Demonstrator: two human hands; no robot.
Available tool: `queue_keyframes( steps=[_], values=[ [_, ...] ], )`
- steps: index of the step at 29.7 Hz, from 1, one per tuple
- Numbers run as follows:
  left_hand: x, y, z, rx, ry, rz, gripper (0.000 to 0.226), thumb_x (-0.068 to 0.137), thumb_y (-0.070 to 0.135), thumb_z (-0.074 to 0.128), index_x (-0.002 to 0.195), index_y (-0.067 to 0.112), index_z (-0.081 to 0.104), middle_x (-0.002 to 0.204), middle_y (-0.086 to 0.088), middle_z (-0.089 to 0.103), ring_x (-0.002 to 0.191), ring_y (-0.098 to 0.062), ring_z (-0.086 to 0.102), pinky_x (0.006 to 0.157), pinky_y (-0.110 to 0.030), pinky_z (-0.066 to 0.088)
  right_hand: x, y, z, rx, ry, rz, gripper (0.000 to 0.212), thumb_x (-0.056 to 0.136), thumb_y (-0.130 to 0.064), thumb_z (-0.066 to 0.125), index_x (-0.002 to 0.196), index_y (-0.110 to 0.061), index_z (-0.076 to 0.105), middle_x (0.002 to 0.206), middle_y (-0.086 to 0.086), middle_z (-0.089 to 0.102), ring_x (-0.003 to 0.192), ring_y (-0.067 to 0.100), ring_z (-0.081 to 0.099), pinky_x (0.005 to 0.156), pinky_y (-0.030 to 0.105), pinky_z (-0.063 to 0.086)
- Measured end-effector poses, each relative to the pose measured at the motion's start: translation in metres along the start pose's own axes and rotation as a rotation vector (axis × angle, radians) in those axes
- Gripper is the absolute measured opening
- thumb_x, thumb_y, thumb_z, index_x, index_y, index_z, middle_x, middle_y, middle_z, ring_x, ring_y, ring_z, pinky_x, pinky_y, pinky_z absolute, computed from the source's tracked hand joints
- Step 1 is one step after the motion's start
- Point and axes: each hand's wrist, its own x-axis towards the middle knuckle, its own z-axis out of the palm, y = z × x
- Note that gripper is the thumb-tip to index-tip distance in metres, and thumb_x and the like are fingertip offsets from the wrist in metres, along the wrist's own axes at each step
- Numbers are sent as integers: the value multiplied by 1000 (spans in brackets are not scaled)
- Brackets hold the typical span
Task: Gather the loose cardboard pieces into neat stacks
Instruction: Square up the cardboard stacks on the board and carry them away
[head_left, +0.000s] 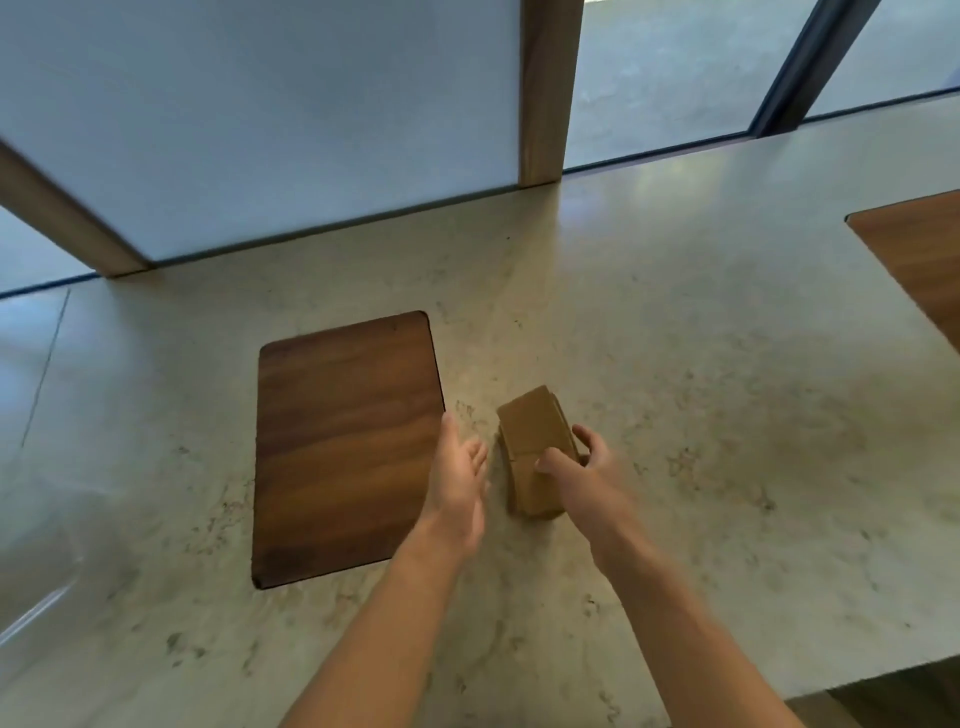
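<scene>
Left hand (460, 483) flat and spread; right hand (584, 465) curled, gripping.

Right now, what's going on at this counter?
A person is tidying cardboard pieces into a stack on a pale stone counter. The right hand has a grip on the stack, thumb on top and fingers curled round its right edge. The left hand is open and flat just to the stack's left, not touching it. A dark wooden board lies further left. No other loose pieces show on the counter.
</scene>
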Motion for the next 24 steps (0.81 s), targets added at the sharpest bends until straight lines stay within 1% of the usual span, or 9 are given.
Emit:
queue_keyframes(
  steps=[3,6,8,13,15,17,19,22,24],
  values=[
    [-2,0,30,-62,-1,-11,93,104,71,15,133,2,69,129,-18,72,126,-34,66,108,-46,50,-5,3,6,-118,-12,-39,52,84,-39,59,134,-24,59,107,-6,70,93,10,67,67,26,53],
    [7,0,37,-64,27,16,90,105,70,18,114,4,78,113,-19,77,113,-35,72,110,-49,51,2,8,17,-242,43,-85,52,86,-44,59,133,-21,61,124,2,59,111,16,58,93,37,56],
    [10,-3,33,-59,38,6,90,104,72,19,101,8,82,107,-18,79,106,-34,74,110,-50,52,4,13,20,-386,85,-107,56,88,-48,58,135,-17,59,137,5,44,128,22,40,111,45,45],
    [18,-3,36,12,40,-32,92,103,74,20,119,5,77,121,-20,78,117,-34,73,112,-49,51,5,16,16,-348,14,-84,79,94,-45,55,162,-13,31,171,8,22,158,25,14,128,48,21],
    [20,-1,39,28,38,-41,90,103,74,20,122,6,76,123,-21,77,118,-34,71,112,-50,50,8,17,15,-301,8,-72,77,95,-43,55,161,-12,30,163,7,37,151,25,32,122,41,32],
    [21,2,40,49,53,-43,89,103,73,19,124,6,74,125,-21,76,120,-35,70,113,-52,49,8,15,14,-208,-4,-41,67,93,-44,55,152,-14,44,131,0,54,118,19,53,93,28,46],
    [22,3,39,72,44,-43,88,104,73,18,126,8,74,126,-19,76,122,-34,69,113,-51,50,10,11,10,-72,-34,34,57,85,-52,50,130,-18,61,114,-1,63,97,15,58,73,29,43],
    [25,2,34,69,54,-62,86,103,74,15,122,15,74,118,-13,80,115,-29,72,92,-42,62,19,7,-1,18,-92,112,28,87,-54,50,95,-33,66,103,-5,61,94,14,55,75,36,39],
    [26,1,32,47,52,-83,88,101,76,15,126,16,74,121,-15,79,117,-31,71,92,-44,63,25,4,-6,-16,-166,113,22,88,-54,55,94,-36,66,108,-7,58,103,16,53,83,38,37]
  ],
)
